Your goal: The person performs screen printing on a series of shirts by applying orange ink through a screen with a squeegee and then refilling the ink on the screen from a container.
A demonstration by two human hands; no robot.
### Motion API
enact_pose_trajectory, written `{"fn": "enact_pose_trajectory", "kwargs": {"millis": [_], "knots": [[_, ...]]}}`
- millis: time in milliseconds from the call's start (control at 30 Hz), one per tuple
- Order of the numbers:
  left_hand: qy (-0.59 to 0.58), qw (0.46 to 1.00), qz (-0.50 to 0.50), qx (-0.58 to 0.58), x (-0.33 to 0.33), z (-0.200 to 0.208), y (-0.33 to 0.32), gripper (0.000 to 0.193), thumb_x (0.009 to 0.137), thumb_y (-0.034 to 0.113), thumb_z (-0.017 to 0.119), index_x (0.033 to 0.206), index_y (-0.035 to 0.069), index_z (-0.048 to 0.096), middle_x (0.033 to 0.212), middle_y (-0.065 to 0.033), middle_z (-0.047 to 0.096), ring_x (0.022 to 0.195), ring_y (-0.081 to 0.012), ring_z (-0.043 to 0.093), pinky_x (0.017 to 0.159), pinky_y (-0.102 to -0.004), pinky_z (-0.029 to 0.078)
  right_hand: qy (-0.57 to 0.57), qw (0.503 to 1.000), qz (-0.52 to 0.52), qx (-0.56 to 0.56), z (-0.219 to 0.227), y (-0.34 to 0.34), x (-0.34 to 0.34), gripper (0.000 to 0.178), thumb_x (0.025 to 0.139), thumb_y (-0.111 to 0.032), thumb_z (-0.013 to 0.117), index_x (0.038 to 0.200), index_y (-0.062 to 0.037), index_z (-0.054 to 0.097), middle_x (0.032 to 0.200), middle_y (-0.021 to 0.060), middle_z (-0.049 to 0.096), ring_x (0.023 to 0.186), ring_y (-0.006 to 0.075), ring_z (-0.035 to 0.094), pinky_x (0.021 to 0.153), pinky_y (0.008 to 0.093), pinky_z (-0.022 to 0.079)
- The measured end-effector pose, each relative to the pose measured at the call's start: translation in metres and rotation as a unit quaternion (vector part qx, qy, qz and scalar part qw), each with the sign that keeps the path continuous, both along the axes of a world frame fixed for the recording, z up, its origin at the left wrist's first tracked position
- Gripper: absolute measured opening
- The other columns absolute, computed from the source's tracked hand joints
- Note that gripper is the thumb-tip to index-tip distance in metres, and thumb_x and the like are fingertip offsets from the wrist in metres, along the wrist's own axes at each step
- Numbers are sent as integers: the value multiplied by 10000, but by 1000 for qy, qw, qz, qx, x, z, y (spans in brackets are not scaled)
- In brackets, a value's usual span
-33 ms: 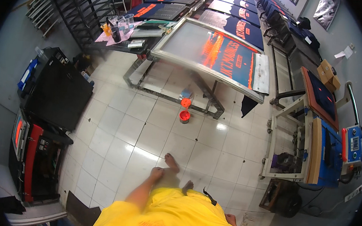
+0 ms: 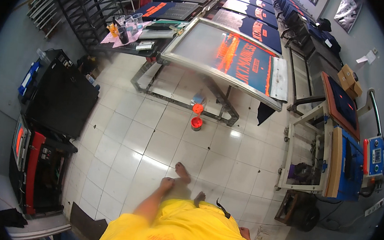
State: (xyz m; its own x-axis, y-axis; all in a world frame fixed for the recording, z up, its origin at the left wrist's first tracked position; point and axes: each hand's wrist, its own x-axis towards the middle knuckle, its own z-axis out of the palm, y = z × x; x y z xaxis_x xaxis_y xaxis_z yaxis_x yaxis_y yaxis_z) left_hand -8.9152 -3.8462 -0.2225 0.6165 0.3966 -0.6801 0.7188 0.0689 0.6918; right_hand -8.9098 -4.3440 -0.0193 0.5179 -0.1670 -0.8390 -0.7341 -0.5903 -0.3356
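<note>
My left hand [image 2: 166,184] hangs in front of my body, its fingers curled in. Whether anything small is inside it is hidden. My right hand [image 2: 245,234] shows only partly beside my hip, and its fingers are out of sight. Neither hand touches the printing gear. Ahead, a silk-screen frame [image 2: 167,47] lies tilted on a metal stand, orange ink smeared across its mesh and a navy shirt showing beneath. On the floor before the stand, an open tub of orange ink [image 2: 196,123] sits with its orange lid [image 2: 198,108] just behind it.
Rows of printed navy shirts [image 2: 257,30] stretch away on long tables. At left stand a black cabinet [image 2: 63,96] and a red-and-black machine [image 2: 37,171]. A side table holds plastic cups [image 2: 137,20]. At right are a blue heat press [image 2: 351,164] and a cardboard box [image 2: 349,83].
</note>
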Motion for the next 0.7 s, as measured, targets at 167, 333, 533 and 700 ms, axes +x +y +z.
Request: {"fn": "enact_pose_trajectory", "kwargs": {"millis": [167,333,533,700], "knots": [[-2,1000,24,11,51,-30,68,325,833,271,596,865,-33,705,747,-174,689,686,-259,670,661,-373,520,-77,942,327,-23,-59,58,59,292,884,-243,610,863,43,664,789,108,673,702,234,641,617,334,509],[-35,992,-95,72,105,-64,153,255,903,160,538,1026,-14,678,825,-129,682,685,-181,646,604,-301,534,25,995,95,2,-62,180,148,274,896,-244,591,859,19,662,801,78,672,701,220,641,601,332,501],[59,997,33,-48,164,-130,237,337,884,199,553,1157,11,610,894,-148,682,795,-228,661,727,-352,528,-14,988,148,31,-105,320,311,244,927,-234,580,956,-2,648,795,64,654,666,154,629,579,296,497],[8,997,-1,76,224,-219,302,495,843,235,600,1284,32,503,945,-179,668,915,-354,638,836,-390,507,-79,949,305,-2,-202,426,363,375,902,-251,620,1165,15,588,1016,128,661,901,218,640,769,332,510]]}}
